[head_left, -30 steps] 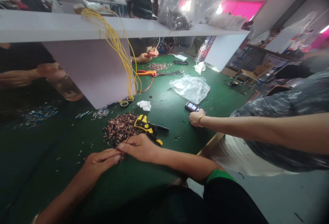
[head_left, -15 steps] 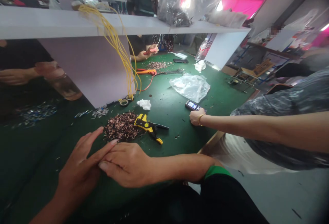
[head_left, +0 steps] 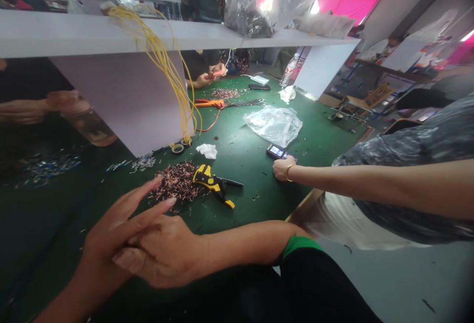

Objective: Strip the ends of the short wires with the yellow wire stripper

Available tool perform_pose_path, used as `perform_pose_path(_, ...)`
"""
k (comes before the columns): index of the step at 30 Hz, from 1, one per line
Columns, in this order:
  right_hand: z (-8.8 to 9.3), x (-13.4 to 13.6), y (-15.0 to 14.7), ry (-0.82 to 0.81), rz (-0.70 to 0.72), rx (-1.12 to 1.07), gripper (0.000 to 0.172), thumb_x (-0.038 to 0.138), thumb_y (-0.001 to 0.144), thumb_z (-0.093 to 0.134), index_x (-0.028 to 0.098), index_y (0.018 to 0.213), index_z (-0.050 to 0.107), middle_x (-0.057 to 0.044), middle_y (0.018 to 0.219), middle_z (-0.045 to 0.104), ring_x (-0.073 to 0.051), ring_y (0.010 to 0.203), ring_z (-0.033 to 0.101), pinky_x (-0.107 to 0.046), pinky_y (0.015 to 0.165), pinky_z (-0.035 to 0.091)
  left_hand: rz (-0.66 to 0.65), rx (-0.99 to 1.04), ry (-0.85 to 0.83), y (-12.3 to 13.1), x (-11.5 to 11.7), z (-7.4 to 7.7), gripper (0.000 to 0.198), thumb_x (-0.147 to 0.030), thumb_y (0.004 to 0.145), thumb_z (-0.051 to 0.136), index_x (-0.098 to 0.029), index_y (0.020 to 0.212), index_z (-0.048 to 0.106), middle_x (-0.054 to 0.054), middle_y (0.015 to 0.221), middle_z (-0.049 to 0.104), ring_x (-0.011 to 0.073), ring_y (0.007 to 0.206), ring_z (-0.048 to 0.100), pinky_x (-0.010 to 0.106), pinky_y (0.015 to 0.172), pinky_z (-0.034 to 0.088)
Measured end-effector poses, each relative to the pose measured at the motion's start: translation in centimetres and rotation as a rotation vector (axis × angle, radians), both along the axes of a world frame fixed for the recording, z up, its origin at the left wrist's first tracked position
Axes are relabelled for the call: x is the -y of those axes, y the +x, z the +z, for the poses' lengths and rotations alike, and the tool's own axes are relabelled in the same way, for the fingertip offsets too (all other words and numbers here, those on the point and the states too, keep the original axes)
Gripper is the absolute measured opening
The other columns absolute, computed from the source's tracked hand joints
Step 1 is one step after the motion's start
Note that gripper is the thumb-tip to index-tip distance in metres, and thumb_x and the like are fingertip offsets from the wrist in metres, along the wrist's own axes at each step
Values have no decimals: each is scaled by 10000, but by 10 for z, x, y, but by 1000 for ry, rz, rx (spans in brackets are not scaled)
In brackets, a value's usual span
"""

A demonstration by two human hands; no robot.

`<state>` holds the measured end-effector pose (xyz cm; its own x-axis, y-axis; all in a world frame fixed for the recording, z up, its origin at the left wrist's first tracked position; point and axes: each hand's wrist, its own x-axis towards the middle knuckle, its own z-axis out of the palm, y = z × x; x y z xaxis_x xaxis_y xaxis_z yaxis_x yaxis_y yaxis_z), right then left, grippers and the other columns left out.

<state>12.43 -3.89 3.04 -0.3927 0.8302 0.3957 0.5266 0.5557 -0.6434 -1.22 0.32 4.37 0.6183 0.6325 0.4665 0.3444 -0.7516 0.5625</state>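
My left hand point(head_left: 107, 234) is held over the near part of the green table, its fingers stretched out and apart. Curled against its palm side, my right hand point(head_left: 168, 254) grips it, with the thumb on the near side; the right fingertips are partly hidden. No tool shows in either hand. Just beyond my fingertips lies a heap of short copper-coloured wire pieces point(head_left: 177, 184). A yellow and black wire stripper point(head_left: 211, 181) rests against the heap's right edge.
A co-worker's hand point(head_left: 283, 167) touches a handheld phone-like device point(head_left: 277, 152) at the right. Yellow wires point(head_left: 168, 73) hang from the white shelf point(head_left: 92, 34). A plastic bag point(head_left: 276, 124), crumpled tissue point(head_left: 207, 151) and tape roll point(head_left: 177, 148) lie on the table point(head_left: 237, 214). Another person's hands point(head_left: 211, 76) work behind.
My right hand has slid left and toward me along my left hand, wrapping further around it. My left fingers have shifted slightly right. The stripper and wire heap have stayed put.
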Motion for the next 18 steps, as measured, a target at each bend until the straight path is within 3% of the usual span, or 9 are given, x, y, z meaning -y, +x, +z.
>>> perform_pose_path(4, -8, -1, -2, -156, 9, -69, 426, 515, 955, 496, 129, 932, 675, -71, 790, 701, -206, 785, 668, -317, 759, 552, -26, -65, 4, 0, -8, -8, 417, -267, 854, 498, -415, 1200, 678, -43, 1479, 493, 283, 1326, 483, 466, 1112, 379)
perform_pose_path(8, -9, 1, -4, -330, 5, -180, 498, 568, 770, 723, 140, 1016, 657, -53, 844, 691, -219, 829, 672, -313, 735, 552, -25, -71, 18, 0, -15, -15, 470, -257, 758, 510, -401, 1158, 709, -39, 1451, 531, 297, 1299, 517, 460, 1089, 410)
perform_pose_path(13, 0, 5, 0, -432, 23, -396, 323, 459, 811, 720, 170, 934, 646, -3, 814, 646, -171, 829, 646, -266, 720, 536, -83, -135, -242, 0, -19, -14, 422, -261, 669, 593, -373, 1035, 770, 3, 1325, 646, 315, 1207, 596, 442, 1030, 470)
perform_pose_path(18, 1, 3, 3, -461, 84, -551, 225, 355, 823, 717, 175, 747, 606, 35, 680, 559, -137, 763, 600, -239, 692, 496, -64, -81, -411, 2, -17, -10, 334, -344, 706, 629, -339, 1001, 786, 34, 1265, 683, 317, 1190, 608, 440, 1041, 465)
